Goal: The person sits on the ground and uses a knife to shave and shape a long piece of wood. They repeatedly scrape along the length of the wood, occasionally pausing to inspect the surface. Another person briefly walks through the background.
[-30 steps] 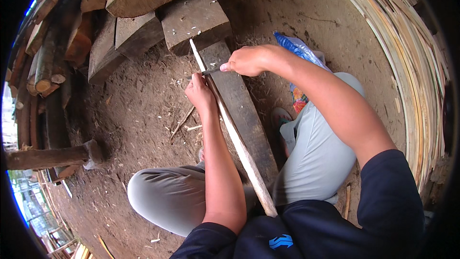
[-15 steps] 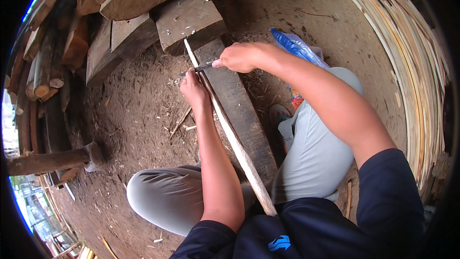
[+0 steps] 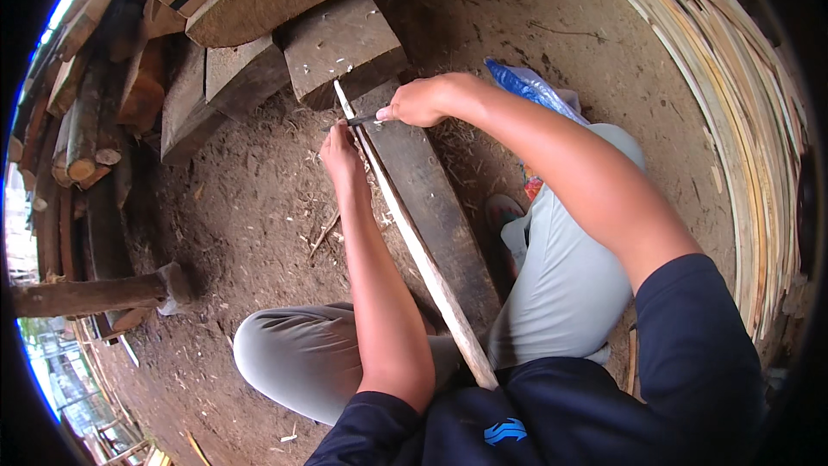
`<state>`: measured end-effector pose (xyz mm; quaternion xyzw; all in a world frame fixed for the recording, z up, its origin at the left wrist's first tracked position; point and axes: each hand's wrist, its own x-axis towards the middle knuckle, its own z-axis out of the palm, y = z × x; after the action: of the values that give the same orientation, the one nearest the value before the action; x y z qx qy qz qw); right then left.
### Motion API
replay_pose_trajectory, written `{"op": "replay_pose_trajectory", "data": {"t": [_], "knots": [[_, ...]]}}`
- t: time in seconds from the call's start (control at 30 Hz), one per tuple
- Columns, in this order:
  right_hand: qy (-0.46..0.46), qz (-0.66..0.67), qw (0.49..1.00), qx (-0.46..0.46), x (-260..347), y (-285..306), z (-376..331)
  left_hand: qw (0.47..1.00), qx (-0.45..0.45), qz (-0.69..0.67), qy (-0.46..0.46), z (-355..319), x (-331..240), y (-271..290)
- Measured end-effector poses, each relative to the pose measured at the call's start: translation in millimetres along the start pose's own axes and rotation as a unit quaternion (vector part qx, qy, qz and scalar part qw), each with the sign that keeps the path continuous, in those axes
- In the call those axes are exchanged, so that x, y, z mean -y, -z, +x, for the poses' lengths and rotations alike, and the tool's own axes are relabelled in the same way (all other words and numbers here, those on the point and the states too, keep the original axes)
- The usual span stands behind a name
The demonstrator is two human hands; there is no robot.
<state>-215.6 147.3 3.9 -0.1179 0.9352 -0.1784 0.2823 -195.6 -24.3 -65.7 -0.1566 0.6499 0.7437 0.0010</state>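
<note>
A long pale wooden strip runs from my lap up to a block at the top, lying along a dark plank. A thin dark blade crosses the strip near its far end. My right hand grips one end of the blade, just right of the strip. On the strip's left side, my left hand is closed around the blade's other end. My knees in grey trousers flank the plank.
Cut wooden blocks and logs lie at the top and left. A hammer-like tool rests on the dirt at left. Stacked pale strips curve along the right. A blue plastic bag lies behind my right arm.
Both hands with the blade have moved slightly farther up the strip, away from my body. The view has shifted a little.
</note>
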Motion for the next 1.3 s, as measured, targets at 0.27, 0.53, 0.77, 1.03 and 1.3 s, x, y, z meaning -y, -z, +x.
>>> {"op": "replay_pose_trajectory", "data": {"t": [0.27, 0.53, 0.77, 1.03, 1.3], "knots": [[0.03, -0.026, 0.999, 0.008, -1, -10, -14, 0.999, -0.012, -0.029, -0.015, -30, 0, -1], [0.024, 0.006, 0.999, -0.04, -2, -10, -14, 0.999, -0.009, -0.033, -0.016, -20, 3, -4], [0.012, 0.01, 0.998, -0.053, 1, -9, -19, 0.998, -0.007, -0.057, -0.03, -17, 10, -4], [-0.016, 0.006, 0.996, -0.085, 4, -9, -17, 0.998, 0.023, -0.05, -0.043, 1, 12, -1], [-0.009, 0.038, 0.993, -0.115, -9, -7, 14, 0.999, 0.032, 0.022, -0.019, 30, 2, -7]]}}
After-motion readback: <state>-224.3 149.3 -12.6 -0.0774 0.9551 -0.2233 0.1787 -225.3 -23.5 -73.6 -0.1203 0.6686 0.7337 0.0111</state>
